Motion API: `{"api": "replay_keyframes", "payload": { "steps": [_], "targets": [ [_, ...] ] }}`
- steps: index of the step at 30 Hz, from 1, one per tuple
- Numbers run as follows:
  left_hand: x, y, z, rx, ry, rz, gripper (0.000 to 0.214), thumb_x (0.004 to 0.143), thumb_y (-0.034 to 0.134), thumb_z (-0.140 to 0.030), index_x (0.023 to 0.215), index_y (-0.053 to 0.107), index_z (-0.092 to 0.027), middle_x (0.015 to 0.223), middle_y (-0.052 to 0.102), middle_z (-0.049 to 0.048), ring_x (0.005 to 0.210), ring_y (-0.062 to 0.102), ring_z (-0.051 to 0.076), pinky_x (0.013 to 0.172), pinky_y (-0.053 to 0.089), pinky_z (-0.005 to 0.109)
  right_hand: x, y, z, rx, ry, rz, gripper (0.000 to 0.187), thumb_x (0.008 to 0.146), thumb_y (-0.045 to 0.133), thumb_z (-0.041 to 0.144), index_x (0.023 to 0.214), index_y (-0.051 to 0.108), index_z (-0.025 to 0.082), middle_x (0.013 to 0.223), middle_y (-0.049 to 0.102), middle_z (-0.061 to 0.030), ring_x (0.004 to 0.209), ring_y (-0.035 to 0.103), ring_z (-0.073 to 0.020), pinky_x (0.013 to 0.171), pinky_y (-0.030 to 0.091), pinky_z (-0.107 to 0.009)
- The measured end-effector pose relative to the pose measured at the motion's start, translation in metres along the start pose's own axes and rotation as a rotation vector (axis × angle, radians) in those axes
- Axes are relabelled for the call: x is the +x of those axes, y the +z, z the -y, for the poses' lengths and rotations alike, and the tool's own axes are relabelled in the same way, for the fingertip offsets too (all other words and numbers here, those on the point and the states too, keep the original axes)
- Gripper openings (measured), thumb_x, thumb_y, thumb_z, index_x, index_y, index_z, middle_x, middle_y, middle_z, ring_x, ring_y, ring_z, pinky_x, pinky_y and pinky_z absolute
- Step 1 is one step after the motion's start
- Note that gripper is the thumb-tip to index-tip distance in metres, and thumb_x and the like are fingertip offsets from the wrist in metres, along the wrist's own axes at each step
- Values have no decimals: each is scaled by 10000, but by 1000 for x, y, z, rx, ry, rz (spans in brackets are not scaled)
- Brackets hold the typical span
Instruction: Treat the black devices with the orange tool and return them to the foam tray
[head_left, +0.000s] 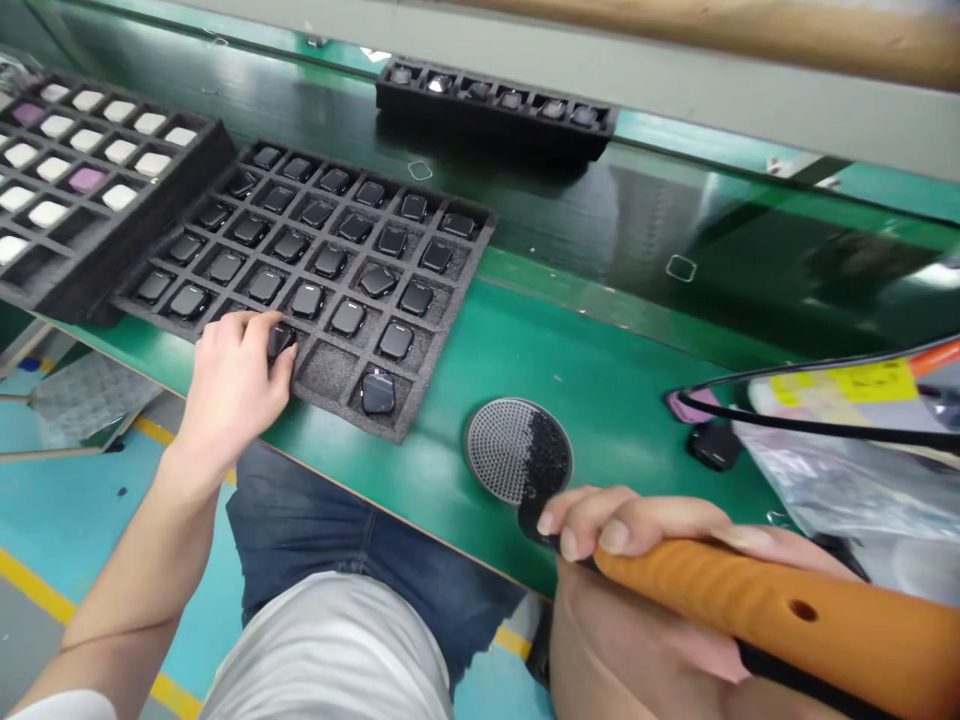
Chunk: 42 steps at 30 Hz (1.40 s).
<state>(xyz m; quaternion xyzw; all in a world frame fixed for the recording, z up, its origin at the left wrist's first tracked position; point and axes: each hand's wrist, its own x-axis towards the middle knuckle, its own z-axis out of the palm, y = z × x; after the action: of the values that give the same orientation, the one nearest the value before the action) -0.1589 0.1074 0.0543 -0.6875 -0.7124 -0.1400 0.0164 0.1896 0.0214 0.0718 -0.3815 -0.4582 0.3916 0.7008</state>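
My left hand (244,375) pinches a black square smartwatch body (281,340) between thumb and fingers, at the near edge of a black foam tray (409,400). Most compartments of this tray hold similar black watch bodies, such as this dark watch (377,391) in the near right corner. My right hand (660,530) is wrapped round an orange-bodied electric screwdriver (765,600) with a black front end. The tool's front overlaps the near rim of a round perforated dish (499,450), whose right part is covered with tiny black pieces, too small to tell apart.
At the left, another foam tray (135,245) holds white and purple square pieces. A narrow foam tray (495,120) with dark watches stands on the dark belt at the back. A loose black watch (712,445), a plastic bag (802,480) and a black cable (825,425) lie right.
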Motion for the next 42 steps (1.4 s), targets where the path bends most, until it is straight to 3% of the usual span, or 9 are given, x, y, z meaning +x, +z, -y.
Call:
{"api": "replay_keyframes", "payload": {
  "steps": [3, 8, 12, 18, 21, 24, 30, 35, 42],
  "targets": [
    [5, -5, 12, 59, 34, 122, 548, 1081, 517, -407, 1527, 615, -103, 1427, 682, 237, 1376, 610, 410, 1199, 474, 565, 6, 3, 1, 12, -5, -20, 509, 941, 707, 724, 1252, 743, 322, 876, 727, 11, 651, 687, -204, 539, 626, -427],
    [12, -8, 19, 106, 59, 166, 589, 1022, 522, -481, 1490, 624, -137, 1373, 744, 195, 1296, 680, 432, 1138, 521, 572, 15, 10, 2, -15, -62, -109, 482, 912, 804, 544, 1340, 694, 350, 951, 773, 25, 646, 729, -202, 560, 655, -429],
    [11, -2, 26, -38, 95, 120, 574, 1016, 498, -562, 1426, 648, -189, 1316, 774, 112, 1234, 720, 343, 1121, 542, 538, 15, 13, -5, -15, -72, -137, 442, 897, 796, 554, 1266, 691, 334, 835, 710, 65, 552, 636, -149, 492, 575, -336],
    [4, -9, 18, -132, 65, 28, 478, 1027, 593, -531, 1426, 700, -290, 1359, 777, 56, 1273, 728, 358, 1116, 574, 585, 9, 15, -13, 3, -47, -120, 450, 927, 728, 653, 1245, 673, 339, 852, 685, 61, 575, 629, -142, 517, 568, -335],
    [-14, -21, 5, -277, 62, -101, 451, 1039, 686, -491, 1482, 694, -407, 1441, 753, -8, 1343, 714, 348, 1167, 559, 593, 8, 17, -15, -6, -42, -104, 453, 921, 732, 669, 1235, 670, 348, 856, 676, 63, 569, 628, -141, 510, 562, -332],
    [-47, -29, -20, -427, 226, -132, 564, 1000, 792, -376, 1532, 649, -496, 1473, 734, -34, 1314, 727, 328, 1209, 542, 598, 9, 16, -16, -21, -32, -88, 433, 927, 727, 657, 1227, 674, 348, 856, 673, 60, 569, 629, -142, 512, 567, -335],
    [-110, 2, -88, -710, 670, 216, 459, 1041, 616, -44, 1475, 657, -186, 1426, 709, 161, 1356, 661, 295, 1134, 609, 473, 8, 15, -16, -24, -33, -70, 444, 935, 717, 652, 1243, 693, 334, 864, 674, 49, 585, 636, -144, 509, 565, -333],
    [-115, 37, -113, -707, 657, 178, 266, 1083, 621, -117, 1330, 706, -168, 1348, 723, 165, 1237, 685, 291, 1037, 636, 482, 6, 15, -15, -35, -36, -68, 465, 935, 716, 683, 1246, 698, 338, 861, 668, 51, 586, 626, -144, 513, 567, -339],
    [-110, 38, -114, -684, 645, 116, 260, 1062, 681, -140, 1307, 744, -200, 1298, 755, 138, 1236, 670, 301, 1016, 544, 490, 6, 14, -16, -70, -31, -63, 466, 927, 723, 697, 1236, 696, 350, 867, 660, 50, 600, 636, -152, 520, 572, -346]
  ]
}}
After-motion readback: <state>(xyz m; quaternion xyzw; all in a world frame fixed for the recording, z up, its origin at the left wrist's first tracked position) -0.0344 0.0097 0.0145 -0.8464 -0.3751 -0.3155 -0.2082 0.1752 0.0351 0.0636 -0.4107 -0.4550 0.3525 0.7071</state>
